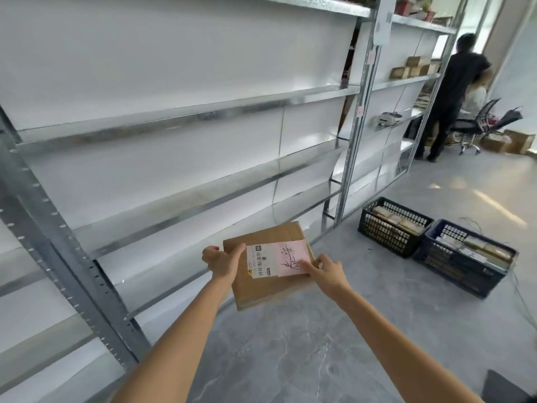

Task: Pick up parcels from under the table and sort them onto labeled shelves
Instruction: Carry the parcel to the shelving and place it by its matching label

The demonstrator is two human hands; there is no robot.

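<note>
A flat brown cardboard parcel (270,289) with a white and pink shipping label (277,260) is held in front of me above the floor. My left hand (222,261) grips its left edge, thumb on top. On the right edge rests my right hand (328,271), its thumb pressing on the label's corner. The parcel hovers just in front of the low shelves of a metal rack (186,112), whose white shelves hold nothing here.
Two dark plastic crates (392,228) (465,263) filled with parcels stand on the grey floor to the right. A second rack section (406,80) further right holds a few boxes. A person in black (453,94) stands by an office chair (482,126) in the far corner.
</note>
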